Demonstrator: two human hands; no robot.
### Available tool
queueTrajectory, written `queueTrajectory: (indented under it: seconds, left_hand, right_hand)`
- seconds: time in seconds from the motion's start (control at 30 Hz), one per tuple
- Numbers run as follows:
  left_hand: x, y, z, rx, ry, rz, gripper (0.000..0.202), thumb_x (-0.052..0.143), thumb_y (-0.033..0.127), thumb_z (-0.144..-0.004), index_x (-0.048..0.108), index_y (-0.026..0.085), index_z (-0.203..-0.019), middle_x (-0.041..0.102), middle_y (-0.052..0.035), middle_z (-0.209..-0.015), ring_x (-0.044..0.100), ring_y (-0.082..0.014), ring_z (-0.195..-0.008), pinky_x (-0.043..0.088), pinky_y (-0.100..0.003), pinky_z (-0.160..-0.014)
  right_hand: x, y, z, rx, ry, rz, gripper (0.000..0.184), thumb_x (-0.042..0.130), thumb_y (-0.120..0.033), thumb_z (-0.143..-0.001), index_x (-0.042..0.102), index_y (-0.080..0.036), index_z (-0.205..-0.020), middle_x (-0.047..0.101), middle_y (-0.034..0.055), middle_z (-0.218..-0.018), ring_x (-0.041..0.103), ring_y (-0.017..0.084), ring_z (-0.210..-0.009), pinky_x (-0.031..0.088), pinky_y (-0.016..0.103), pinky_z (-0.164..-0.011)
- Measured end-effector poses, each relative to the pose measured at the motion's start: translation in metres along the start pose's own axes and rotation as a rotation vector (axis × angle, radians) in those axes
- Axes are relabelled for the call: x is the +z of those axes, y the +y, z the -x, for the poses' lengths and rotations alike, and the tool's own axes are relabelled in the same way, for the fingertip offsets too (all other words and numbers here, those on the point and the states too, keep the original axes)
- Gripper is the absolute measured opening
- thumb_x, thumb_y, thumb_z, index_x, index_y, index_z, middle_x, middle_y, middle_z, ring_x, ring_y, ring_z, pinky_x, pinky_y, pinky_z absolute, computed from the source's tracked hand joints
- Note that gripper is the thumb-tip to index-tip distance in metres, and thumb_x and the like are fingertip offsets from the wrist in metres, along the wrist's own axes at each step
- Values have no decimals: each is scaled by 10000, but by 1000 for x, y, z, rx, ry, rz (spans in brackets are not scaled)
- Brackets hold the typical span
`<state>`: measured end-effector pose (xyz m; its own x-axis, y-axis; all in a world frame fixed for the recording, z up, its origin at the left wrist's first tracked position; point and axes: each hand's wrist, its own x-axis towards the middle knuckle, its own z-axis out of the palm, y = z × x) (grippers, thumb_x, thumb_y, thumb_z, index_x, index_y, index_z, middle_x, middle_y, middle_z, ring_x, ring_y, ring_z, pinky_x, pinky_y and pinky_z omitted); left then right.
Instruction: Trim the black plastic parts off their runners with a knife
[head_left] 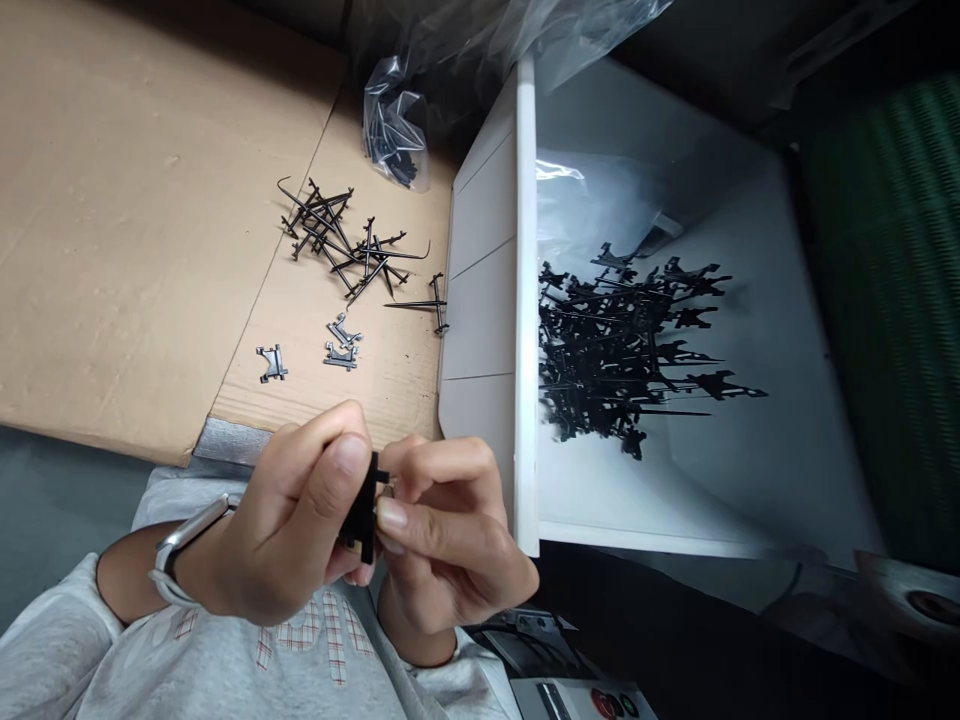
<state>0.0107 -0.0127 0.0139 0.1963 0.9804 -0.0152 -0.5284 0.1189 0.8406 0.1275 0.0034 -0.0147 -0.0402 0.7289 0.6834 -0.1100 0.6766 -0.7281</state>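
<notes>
My left hand (289, 510) and my right hand (442, 530) meet low in the view, both pinched on one small black plastic part (365, 510) held between thumbs and fingertips. The left wrist wears a pale band (184, 545). On the cardboard sheet (135, 220) above the hands lie a heap of thin black plastic runner sticks (345, 240) and three small grey separated pieces (341, 345). To the right a white bin (525, 300) holds a pile of black plastic parts on sprues (622, 350).
A clear plastic bag with black scraps (394, 130) lies at the bin's far corner. A device with a red and a green button (607, 700) sits at the bottom edge. Dark green material (892, 250) fills the right side.
</notes>
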Motion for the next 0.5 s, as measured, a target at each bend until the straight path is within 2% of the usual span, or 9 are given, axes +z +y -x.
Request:
queueTrajectory:
  seconds: [0.2,0.4,0.5]
  left_hand:
    - [-1,-1,1,15,-30,-2,421,415,460,-1140,417,238,-782,433,82,-497,461,-74,-385,348,-149,-392]
    - [-1,-3,3,-9,-22,-6,411,426,464,-1129,418,243,-784,432,72,-485,462,-89,-380,333,-175,-374]
    - [-1,-3,3,1,-28,-4,402,403,449,-1140,425,242,-796,430,75,-490,463,-82,-380,323,-158,-373]
  right_hand:
    - [0,-3,1,30,17,24,175,579,-97,-1011,741,-162,-1014,497,0,-874,511,52,-534,407,189,-345]
    - [3,-6,0,28,41,101,175,565,-132,-1035,708,-208,-967,430,-39,-745,466,93,-542,436,237,-415]
    - [4,-5,-1,4,49,67,156,582,-108,-1007,718,-178,-974,438,-38,-734,458,95,-537,418,242,-399]
